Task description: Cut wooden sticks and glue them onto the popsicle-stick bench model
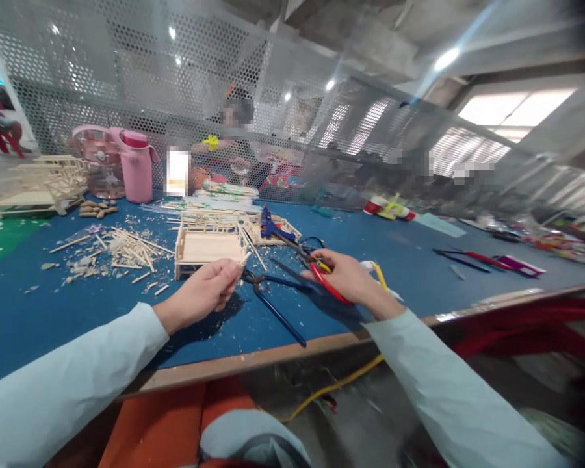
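My left hand (205, 291) is closed in a pinch on a short wooden stick (245, 259), in front of a small wooden stick-built frame (209, 247). At the right, my right hand (340, 276) has its fingers wrapped round red-handled pliers (329, 281), whose jaws point away to the upper left. Between the hands, blue-handled pincers (279, 315) lie on the blue table. A blue glue gun (273, 226) rests behind them on a second, flatter wooden piece (292, 229).
Cut sticks and scraps (131, 250) lie at the left, with peanuts (97, 208), a pink flask (136, 168) and a clear jug (102, 166) behind. More pliers (485, 259) lie right. A person sits beyond the perforated screen (292, 84). The table edge (253, 359) is near.
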`<state>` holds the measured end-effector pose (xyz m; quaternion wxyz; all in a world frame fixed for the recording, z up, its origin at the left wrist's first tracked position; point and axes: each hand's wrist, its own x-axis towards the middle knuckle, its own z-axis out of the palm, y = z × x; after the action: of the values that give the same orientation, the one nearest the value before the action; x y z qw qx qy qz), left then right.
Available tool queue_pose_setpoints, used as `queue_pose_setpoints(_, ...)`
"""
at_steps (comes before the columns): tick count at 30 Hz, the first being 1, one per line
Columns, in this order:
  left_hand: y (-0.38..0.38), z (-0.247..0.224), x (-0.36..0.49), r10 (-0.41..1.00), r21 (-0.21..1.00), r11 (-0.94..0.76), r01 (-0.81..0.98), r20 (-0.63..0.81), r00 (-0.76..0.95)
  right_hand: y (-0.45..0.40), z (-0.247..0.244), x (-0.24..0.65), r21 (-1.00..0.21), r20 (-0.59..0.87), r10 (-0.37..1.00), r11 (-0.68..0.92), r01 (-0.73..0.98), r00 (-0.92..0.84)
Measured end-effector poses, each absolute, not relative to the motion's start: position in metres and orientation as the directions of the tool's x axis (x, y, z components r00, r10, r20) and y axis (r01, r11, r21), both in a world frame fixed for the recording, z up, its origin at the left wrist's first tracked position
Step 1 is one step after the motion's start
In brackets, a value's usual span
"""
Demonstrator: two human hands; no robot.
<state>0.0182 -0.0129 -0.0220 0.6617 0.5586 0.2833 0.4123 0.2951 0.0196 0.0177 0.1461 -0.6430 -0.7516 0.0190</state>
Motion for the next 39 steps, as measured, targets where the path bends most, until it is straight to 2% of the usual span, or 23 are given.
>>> queue_pose_setpoints(3, -0.012, -0.02, 0.015, 0.868, 0.982, -0.011, -0.188, 0.103, 0.485, 0.005, 0.018, 0.28, -0.408, 0.281, 0.938, 0.308, 0.859, -0.202)
queue_pose_setpoints(5, -0.011, -0.019, 0.014, 0.866, 0.982, -0.035, -0.187, 0.123, 0.484, -0.005, 0.017, 0.264, -0.466, 0.289, 0.903, 0.423, 0.777, -0.318)
queue_pose_setpoints(8, -0.013, -0.019, 0.013, 0.878, 0.973, -0.072, -0.217, 0.165, 0.449, -0.017, 0.014, 0.241, -0.42, 0.344, 0.814, 0.579, 0.699, -0.467)
queue_pose_setpoints(10, -0.014, -0.018, 0.012, 0.891, 0.974, -0.095, -0.206, 0.175, 0.418, -0.021, 0.012, 0.23, -0.386, 0.381, 0.777, 0.626, 0.678, -0.501)
queue_pose_setpoints(17, -0.017, -0.013, 0.009, 0.875, 0.954, -0.299, 0.007, 0.272, 0.401, -0.022, 0.006, 0.214, -0.36, 0.429, 0.745, 0.66, 0.659, -0.512)
queue_pose_setpoints(24, -0.019, -0.01, 0.008, 0.867, 0.919, -0.384, 0.09, 0.326, 0.378, -0.027, 0.01, 0.207, -0.351, 0.459, 0.71, 0.697, 0.625, -0.535)
queue_pose_setpoints(36, -0.02, -0.013, 0.008, 0.855, 0.87, -0.483, 0.096, 0.445, 0.268, -0.025, 0.008, 0.203, -0.273, 0.514, 0.647, 0.745, 0.608, -0.563)
queue_pose_setpoints(39, -0.021, -0.011, 0.008, 0.864, 0.878, -0.468, 0.101, 0.431, 0.259, -0.026, 0.008, 0.203, -0.256, 0.492, 0.646, 0.748, 0.613, -0.583)
